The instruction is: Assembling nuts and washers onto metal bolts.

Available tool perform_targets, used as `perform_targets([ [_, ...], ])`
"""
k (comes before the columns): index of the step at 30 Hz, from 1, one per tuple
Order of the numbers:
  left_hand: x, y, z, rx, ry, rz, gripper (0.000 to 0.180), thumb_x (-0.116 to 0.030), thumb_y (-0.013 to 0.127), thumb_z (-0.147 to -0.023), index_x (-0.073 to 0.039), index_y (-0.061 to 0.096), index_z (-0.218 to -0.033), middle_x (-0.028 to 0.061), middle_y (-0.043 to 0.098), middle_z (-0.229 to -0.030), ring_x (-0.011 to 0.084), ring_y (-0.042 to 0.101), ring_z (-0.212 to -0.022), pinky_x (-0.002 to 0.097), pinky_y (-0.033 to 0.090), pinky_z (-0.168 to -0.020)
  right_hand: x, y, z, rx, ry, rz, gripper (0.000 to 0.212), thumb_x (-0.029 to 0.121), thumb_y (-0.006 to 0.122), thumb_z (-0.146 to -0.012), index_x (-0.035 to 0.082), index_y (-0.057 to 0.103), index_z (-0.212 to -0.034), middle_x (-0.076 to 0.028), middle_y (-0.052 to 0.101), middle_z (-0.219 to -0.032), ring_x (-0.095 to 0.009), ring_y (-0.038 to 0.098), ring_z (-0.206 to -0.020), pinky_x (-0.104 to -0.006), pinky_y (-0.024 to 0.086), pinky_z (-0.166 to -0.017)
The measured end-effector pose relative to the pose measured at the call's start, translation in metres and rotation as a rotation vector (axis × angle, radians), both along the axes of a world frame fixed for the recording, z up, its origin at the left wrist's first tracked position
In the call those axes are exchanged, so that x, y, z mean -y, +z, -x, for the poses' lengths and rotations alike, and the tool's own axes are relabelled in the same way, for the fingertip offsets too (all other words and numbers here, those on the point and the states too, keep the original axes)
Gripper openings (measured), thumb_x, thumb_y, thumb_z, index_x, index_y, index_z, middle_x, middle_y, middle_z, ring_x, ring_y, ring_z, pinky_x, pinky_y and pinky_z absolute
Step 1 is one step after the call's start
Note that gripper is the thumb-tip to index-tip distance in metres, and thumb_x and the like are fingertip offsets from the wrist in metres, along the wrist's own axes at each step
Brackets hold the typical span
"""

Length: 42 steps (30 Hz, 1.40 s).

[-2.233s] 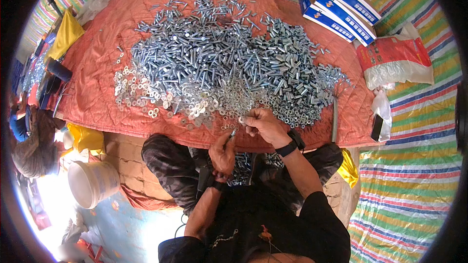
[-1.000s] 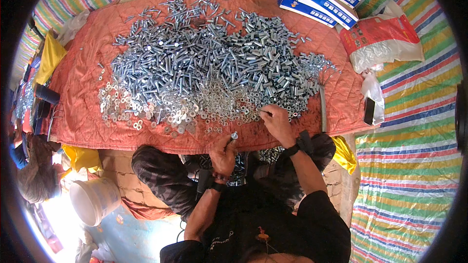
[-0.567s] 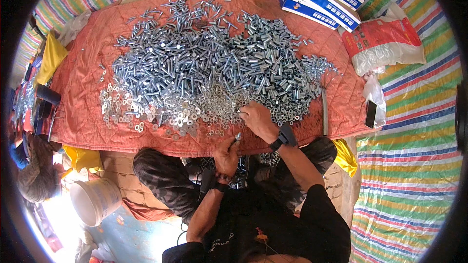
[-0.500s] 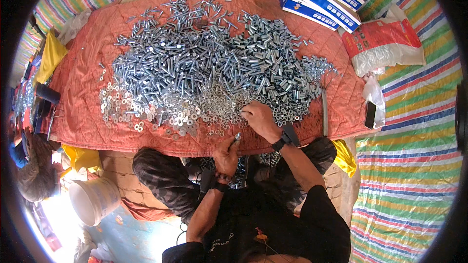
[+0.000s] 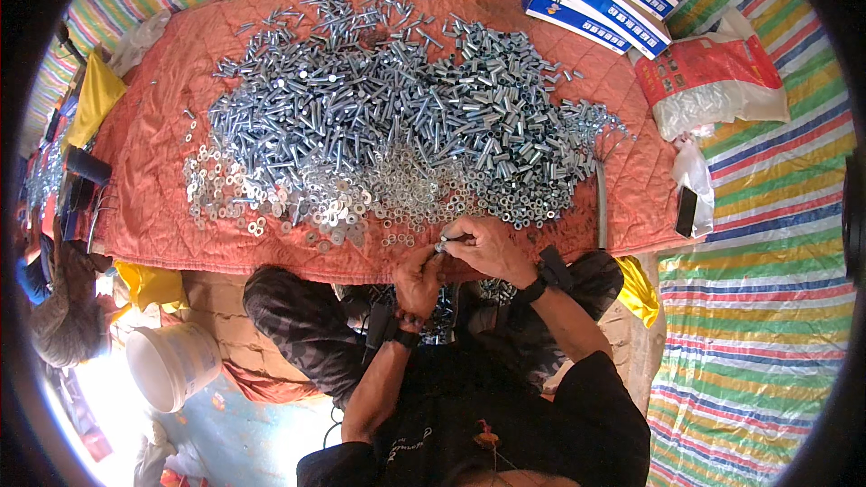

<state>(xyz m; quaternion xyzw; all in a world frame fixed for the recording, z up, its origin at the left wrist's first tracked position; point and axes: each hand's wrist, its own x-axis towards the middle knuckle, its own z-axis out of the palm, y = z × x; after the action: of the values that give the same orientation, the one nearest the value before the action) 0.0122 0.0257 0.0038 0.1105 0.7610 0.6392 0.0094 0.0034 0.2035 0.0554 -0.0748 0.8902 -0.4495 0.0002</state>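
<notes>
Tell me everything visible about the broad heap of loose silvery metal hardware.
The broad heap of loose silvery metal hardware spreads across a red-orange quilted cloth. Slim rod-shaped pieces fill the left and centre, short tubular sleeves the right; pale flat washers lie at its lower left, and small shiny rings along the near edge. Pieces lie jumbled at many angles, with strays around the rim. The person's bare right hand is by its near edge; contact is unclear.

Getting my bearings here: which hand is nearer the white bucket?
Left. The left hand is ahead and to the right of the white bucket; the right hand is farther right.
</notes>
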Motion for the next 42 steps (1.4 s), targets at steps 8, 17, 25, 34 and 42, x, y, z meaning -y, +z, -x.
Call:
perform_targets([
  [8,0.004,-0.005,0.0,0.033,-0.031,-0.011,0.019,-0.003,0.065,-0.091,0.003,0.071,-0.108,0.0092,0.069,-0.076,0.0134,0.065,-0.061,0.0297,0.052,-0.055,-0.004,0.008,0.008,-0.085,0.203,-0.08,0.016,0.009,0.074,-0.082,0.003,0.062,-0.091,-0.011,0.069,-0.091,-0.032,0.067,-0.082,-0.0396,0.053,-0.071],
  [17,0.005,-0.006,0.002,0.052,-0.052,-0.023,0.019,-0.002,0.064,-0.092,0.002,0.071,-0.108,0.0098,0.071,-0.078,0.0144,0.067,-0.062,0.0298,0.052,-0.055,0.011,0.009,-0.002,0.021,0.023,-0.173,0.025,0.024,0.074,-0.087,0.0,0.066,-0.091,-0.017,0.066,-0.085,-0.035,0.064,-0.074,-0.044,0.051,-0.067],
  [25,0.004,-0.003,0.001,0.059,-0.018,0.036,0.019,-0.002,0.063,-0.091,0.004,0.071,-0.108,0.0114,0.071,-0.079,0.0163,0.069,-0.065,0.0308,0.053,-0.057,0.012,0.003,-0.016,0.027,-0.285,0.194,0.026,0.02,0.074,-0.091,-0.001,0.067,-0.105,-0.01,0.071,-0.095,-0.021,0.071,-0.085,-0.0312,0.055,-0.072],
  [34,0.006,-0.004,0.0,0.228,-0.069,-0.067,0.017,-0.003,0.065,-0.091,0.004,0.071,-0.105,0.0111,0.073,-0.092,0.0165,0.068,-0.087,0.0322,0.055,-0.077,0.009,-0.007,-0.015,0.097,-0.061,0.317,0.025,0.007,0.07,-0.09,-0.001,0.067,-0.114,-0.011,0.071,-0.111,-0.02,0.069,-0.099,-0.0324,0.055,-0.087],
  [42,0.011,-0.014,0.004,0.188,-0.171,-0.165,0.019,-0.001,0.061,-0.095,0.003,0.07,-0.111,0.0019,0.066,-0.078,0.0084,0.063,-0.065,0.0256,0.053,-0.058,0.003,0.012,-0.005,0.028,0.098,0.015,0.026,0.007,0.069,-0.087,0.005,0.067,-0.113,-0.013,0.07,-0.111,-0.03,0.069,-0.1,-0.0374,0.055,-0.087],
])
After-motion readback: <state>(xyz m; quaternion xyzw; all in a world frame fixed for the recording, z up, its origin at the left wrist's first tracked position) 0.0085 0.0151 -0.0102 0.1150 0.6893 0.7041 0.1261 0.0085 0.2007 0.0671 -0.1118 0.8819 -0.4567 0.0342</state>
